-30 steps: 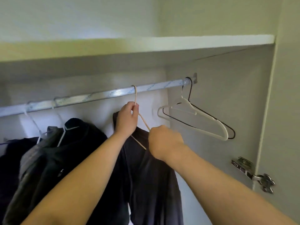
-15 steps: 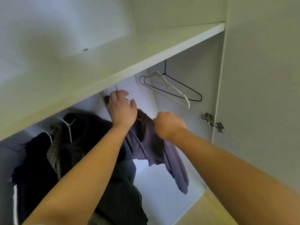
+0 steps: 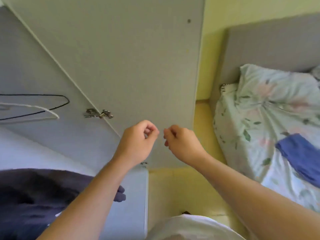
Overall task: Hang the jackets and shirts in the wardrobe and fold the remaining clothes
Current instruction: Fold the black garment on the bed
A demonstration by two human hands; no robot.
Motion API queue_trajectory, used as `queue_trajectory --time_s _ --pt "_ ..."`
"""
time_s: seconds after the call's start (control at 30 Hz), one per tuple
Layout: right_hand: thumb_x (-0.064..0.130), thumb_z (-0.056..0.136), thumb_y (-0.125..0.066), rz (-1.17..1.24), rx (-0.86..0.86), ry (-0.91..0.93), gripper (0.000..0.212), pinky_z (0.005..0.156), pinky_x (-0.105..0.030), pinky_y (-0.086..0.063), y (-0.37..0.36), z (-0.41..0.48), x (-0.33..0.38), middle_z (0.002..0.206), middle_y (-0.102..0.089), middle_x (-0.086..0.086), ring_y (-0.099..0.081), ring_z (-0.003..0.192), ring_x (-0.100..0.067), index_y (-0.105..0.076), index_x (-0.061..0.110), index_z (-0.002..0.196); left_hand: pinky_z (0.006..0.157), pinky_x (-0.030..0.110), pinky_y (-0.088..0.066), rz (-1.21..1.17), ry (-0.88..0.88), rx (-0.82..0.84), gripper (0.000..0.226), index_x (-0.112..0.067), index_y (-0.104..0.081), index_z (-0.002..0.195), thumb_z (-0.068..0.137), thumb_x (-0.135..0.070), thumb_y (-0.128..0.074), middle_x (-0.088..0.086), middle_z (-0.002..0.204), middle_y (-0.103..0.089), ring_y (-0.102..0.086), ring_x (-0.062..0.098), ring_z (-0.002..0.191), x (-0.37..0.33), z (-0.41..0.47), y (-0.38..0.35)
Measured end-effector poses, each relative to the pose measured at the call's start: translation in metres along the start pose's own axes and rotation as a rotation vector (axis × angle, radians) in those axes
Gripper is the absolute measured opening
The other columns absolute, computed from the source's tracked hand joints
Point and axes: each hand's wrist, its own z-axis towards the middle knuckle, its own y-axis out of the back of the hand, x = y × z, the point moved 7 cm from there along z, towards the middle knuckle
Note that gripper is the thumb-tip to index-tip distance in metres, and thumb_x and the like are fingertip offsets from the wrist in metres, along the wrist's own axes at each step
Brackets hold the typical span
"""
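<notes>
Left hand [image 3: 138, 142] and right hand [image 3: 181, 144] loosely curled, empty, close together before wardrobe door [image 3: 138, 58]. Dark garment [image 3: 34, 196] inside wardrobe, lower left. Blue garment [image 3: 299, 153] on bed [image 3: 259, 110]. Two bare hangers [image 3: 43, 108] left.

Two bare forearms with no sleeves, watch or jewellery end in the left hand [image 3: 138, 142] and right hand [image 3: 181, 144]. A white garment [image 3: 190, 227] covers the person's torso at the bottom edge.

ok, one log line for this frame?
left hand: empty, curled | right hand: empty | dark purple garment: in wardrobe | folded blue cloth: on bed
</notes>
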Motion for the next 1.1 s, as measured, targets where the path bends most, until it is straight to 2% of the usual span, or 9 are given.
queue_trajectory --time_s 0.13,0.27,0.4,0.53,0.63,0.73,0.9,1.03,1.1 --pt "0.044 0.102 -0.043 0.109 -0.279 -0.275 0.040 0.072 -0.041 -0.056 0.070 -0.051 -0.101 0.074 -0.071 0.002 -0.066 0.072 -0.021 -0.062 0.014 0.082 0.061 0.011 -0.043 -0.031 -0.191 0.271 0.013 -0.027 -0.065 0.081 0.094 -0.027 -0.067 -0.016 0.073 -0.067 -0.061 0.003 0.068 -0.065 0.013 -0.102" --pt "0.047 0.103 -0.041 0.199 -0.527 -0.542 0.040 0.066 -0.035 -0.054 0.121 -0.129 -0.191 0.073 -0.070 0.004 -0.066 0.068 -0.014 -0.060 0.018 0.083 0.062 0.016 -0.048 -0.013 -0.389 0.584 0.013 -0.033 -0.063 0.083 0.096 -0.032 -0.065 -0.029 0.085 -0.065 -0.063 0.005 0.072 -0.119 -0.008 -0.200" --pt "0.044 0.103 -0.044 0.249 -0.744 -0.763 0.041 0.068 -0.040 -0.055 0.150 -0.215 -0.256 0.076 -0.071 -0.002 -0.067 0.070 -0.020 -0.063 0.014 0.083 0.057 0.013 -0.042 0.003 -0.542 0.846 0.013 -0.035 -0.063 0.083 0.097 -0.033 -0.064 -0.032 0.086 -0.063 -0.060 0.002 0.071 -0.166 -0.050 -0.288" --pt "0.042 0.103 -0.045 0.315 -0.900 -0.898 0.036 0.075 -0.043 -0.055 0.166 -0.284 -0.300 0.075 -0.070 0.002 -0.065 0.072 -0.017 -0.064 0.019 0.082 0.061 0.009 -0.043 -0.018 -0.655 1.060 0.011 -0.031 -0.065 0.085 0.097 -0.030 -0.065 -0.019 0.077 -0.066 -0.059 -0.004 0.074 -0.217 -0.101 -0.357" --pt "0.041 0.103 -0.047 0.409 -1.021 -0.943 0.034 0.075 -0.043 -0.055 0.177 -0.322 -0.326 0.073 -0.070 0.002 -0.066 0.071 -0.017 -0.064 0.019 0.083 0.065 0.014 -0.043 0.038 -0.748 1.197 0.008 -0.029 -0.066 0.090 0.097 -0.030 -0.064 -0.014 0.082 -0.066 -0.058 0.000 0.073 -0.254 -0.136 -0.398" --pt "0.042 0.103 -0.046 0.515 -1.102 -0.959 0.034 0.070 -0.039 -0.056 0.191 -0.343 -0.352 0.073 -0.071 0.001 -0.068 0.071 -0.017 -0.064 0.020 0.084 0.070 0.021 -0.043 0.106 -0.809 1.267 0.008 -0.027 -0.067 0.093 0.098 -0.032 -0.063 -0.012 0.086 -0.066 -0.056 0.002 0.076 -0.284 -0.156 -0.433" --pt "0.040 0.105 -0.044 0.567 -1.163 -1.002 0.036 0.050 -0.016 -0.044 0.224 -0.364 -0.384 0.077 -0.071 0.000 -0.065 0.062 -0.005 -0.063 0.015 0.087 0.068 0.019 -0.042 0.196 -0.849 1.283 0.007 -0.029 -0.066 0.094 0.098 -0.032 -0.061 -0.014 0.087 -0.067 -0.060 0.002 0.080 -0.319 -0.161 -0.482" --pt "0.042 0.105 -0.042 0.621 -1.171 -1.061 0.036 0.064 -0.031 -0.052 0.239 -0.386 -0.401 0.081 -0.070 -0.001 -0.068 0.074 -0.018 -0.062 0.016 0.090 0.065 0.018 -0.041 0.265 -0.830 1.332 0.007 -0.034 -0.064 0.092 0.098 -0.034 -0.061 -0.015 0.088 -0.067 -0.061 0.002 0.082 -0.336 -0.155 -0.522" --pt "0.041 0.106 -0.040 0.648 -1.161 -1.094 0.036 0.063 -0.033 -0.052 0.251 -0.398 -0.414 0.084 -0.069 -0.001 -0.068 0.077 -0.019 -0.063 0.017 0.093 0.063 0.018 -0.040 0.310 -0.851 1.345 0.006 -0.032 -0.064 0.094 0.098 -0.035 -0.061 -0.014 0.089 -0.067 -0.061 0.003 0.081 -0.348 -0.154 -0.550"
